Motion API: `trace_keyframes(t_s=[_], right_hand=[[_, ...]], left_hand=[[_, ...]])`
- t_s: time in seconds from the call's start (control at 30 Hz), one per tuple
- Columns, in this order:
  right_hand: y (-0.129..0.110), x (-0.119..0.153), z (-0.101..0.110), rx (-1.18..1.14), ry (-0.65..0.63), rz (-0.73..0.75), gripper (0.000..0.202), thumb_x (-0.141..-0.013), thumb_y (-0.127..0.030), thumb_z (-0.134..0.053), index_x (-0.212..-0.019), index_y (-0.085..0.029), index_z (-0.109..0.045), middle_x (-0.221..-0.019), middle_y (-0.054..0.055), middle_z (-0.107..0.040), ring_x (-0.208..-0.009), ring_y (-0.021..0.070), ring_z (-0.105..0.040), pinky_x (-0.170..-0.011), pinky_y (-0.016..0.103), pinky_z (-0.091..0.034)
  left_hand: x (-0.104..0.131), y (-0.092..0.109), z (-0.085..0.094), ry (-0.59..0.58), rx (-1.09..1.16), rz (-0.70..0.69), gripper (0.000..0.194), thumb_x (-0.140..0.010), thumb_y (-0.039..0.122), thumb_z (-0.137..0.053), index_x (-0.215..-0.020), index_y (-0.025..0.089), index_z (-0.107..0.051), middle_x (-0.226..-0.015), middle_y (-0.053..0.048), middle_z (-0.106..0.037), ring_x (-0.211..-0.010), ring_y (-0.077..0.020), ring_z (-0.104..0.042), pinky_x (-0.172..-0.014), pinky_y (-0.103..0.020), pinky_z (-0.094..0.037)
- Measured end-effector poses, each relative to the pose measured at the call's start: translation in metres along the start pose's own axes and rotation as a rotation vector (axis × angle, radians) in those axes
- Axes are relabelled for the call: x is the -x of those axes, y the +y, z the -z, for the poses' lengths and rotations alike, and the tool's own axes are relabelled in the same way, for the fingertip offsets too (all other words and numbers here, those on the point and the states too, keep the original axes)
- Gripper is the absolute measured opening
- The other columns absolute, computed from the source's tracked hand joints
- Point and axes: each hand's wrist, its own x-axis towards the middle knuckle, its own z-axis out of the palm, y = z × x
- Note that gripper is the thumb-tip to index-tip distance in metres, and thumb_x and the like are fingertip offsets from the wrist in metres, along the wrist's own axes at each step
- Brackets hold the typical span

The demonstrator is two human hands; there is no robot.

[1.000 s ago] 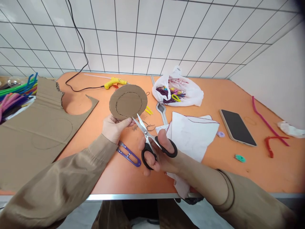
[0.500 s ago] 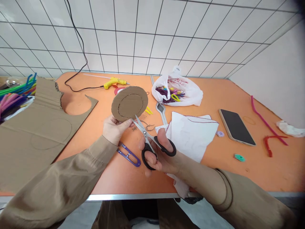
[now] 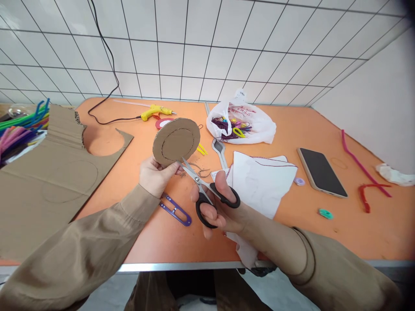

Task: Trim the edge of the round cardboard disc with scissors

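A round cardboard disc point(image 3: 177, 141) with a smaller circle drawn on it is tilted up over the table. My left hand point(image 3: 156, 176) pinches its lower edge between thumb and fingers. Black-handled scissors point(image 3: 197, 179) are in my right hand point(image 3: 220, 211), thumb and fingers through the loops. Their blades stand partly apart at the disc's lower rim, close to my left thumb. Beneath, purple thread snips point(image 3: 175, 210) and thin cardboard trimmings point(image 3: 202, 172) lie on the orange table point(image 3: 145, 242).
A large cut cardboard sheet point(image 3: 48, 181) covers the left side. Behind are a yellow glue gun point(image 3: 157, 112) with its cord and a white plastic bag point(image 3: 256, 125) of yarn. White cloth point(image 3: 259, 181), a phone point(image 3: 322, 172), bobbins and pipe cleaners point(image 3: 363, 162) lie to the right.
The scissor handles have come slightly closer together, narrowing the blades a little. The disc has turned slightly in my left hand.
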Motion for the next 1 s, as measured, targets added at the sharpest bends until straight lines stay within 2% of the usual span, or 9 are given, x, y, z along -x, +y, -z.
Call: trace_keyframes(t_s=[0.17,0.3,0.47,0.67,0.9,1.0], right_hand=[[0.0,-0.001,0.0006,-0.025,-0.013,-0.016,0.083,-0.081,-0.083,-0.021,-0.092,-0.014,-0.065,-0.054,-0.004,-0.056,-0.037,0.0053,-0.041,-0.048,0.028,-0.057],[0.0007,-0.0024,0.0002,-0.004,-0.029,0.015,0.079,-0.08,-0.083,-0.028,-0.089,-0.014,-0.065,-0.054,-0.005,-0.055,-0.038,0.0053,-0.041,-0.048,0.028,-0.058],[0.0015,-0.0032,-0.0045,0.067,0.046,0.028,0.076,-0.079,-0.082,-0.037,-0.088,-0.013,-0.067,-0.051,-0.006,-0.051,-0.038,0.0049,-0.038,-0.048,0.026,-0.058],[0.0032,-0.0045,-0.0053,0.132,0.046,0.016,0.078,-0.079,-0.084,-0.034,-0.088,-0.013,-0.067,-0.048,-0.008,-0.046,-0.035,0.0048,-0.034,-0.046,0.025,-0.057],[0.003,-0.0041,0.0012,0.154,0.038,0.001,0.078,-0.083,-0.082,-0.029,-0.087,-0.013,-0.066,-0.047,-0.006,-0.046,-0.036,0.0069,-0.04,-0.044,0.023,-0.053],[0.0033,-0.0044,0.0005,0.163,0.023,0.014,0.076,-0.082,-0.082,-0.033,-0.083,-0.014,-0.066,-0.045,-0.008,-0.044,-0.034,0.0057,-0.035,-0.045,0.024,-0.055]], left_hand=[[0.0029,0.0055,-0.0016,-0.001,-0.027,0.025,0.016,-0.053,0.021,-0.082,-0.06,0.016,-0.068,-0.052,-0.001,-0.068,-0.048,-0.0169,-0.066,-0.052,-0.028,-0.059],[0.0046,0.0036,-0.0022,-0.006,-0.016,0.011,0.017,-0.053,0.021,-0.081,-0.062,0.016,-0.068,-0.055,-0.002,-0.069,-0.05,-0.0166,-0.066,-0.055,-0.029,-0.059],[0.0055,0.0028,-0.0032,-0.028,-0.022,-0.008,0.016,-0.055,0.022,-0.081,-0.063,0.016,-0.069,-0.057,-0.001,-0.07,-0.052,-0.0164,-0.066,-0.056,-0.029,-0.058],[0.0072,0.0085,-0.0036,-0.037,-0.075,-0.012,0.017,-0.057,0.025,-0.081,-0.063,0.016,-0.069,-0.058,-0.003,-0.069,-0.054,-0.0183,-0.067,-0.058,-0.031,-0.058],[0.007,0.008,-0.0009,-0.035,-0.106,-0.011,0.014,-0.056,0.023,-0.08,-0.063,0.016,-0.069,-0.058,-0.003,-0.07,-0.055,-0.0193,-0.068,-0.058,-0.031,-0.059],[0.0063,0.007,-0.0001,-0.031,-0.096,-0.028,0.015,-0.056,0.023,-0.081,-0.063,0.016,-0.069,-0.058,-0.003,-0.071,-0.054,-0.0192,-0.068,-0.057,-0.031,-0.059]])
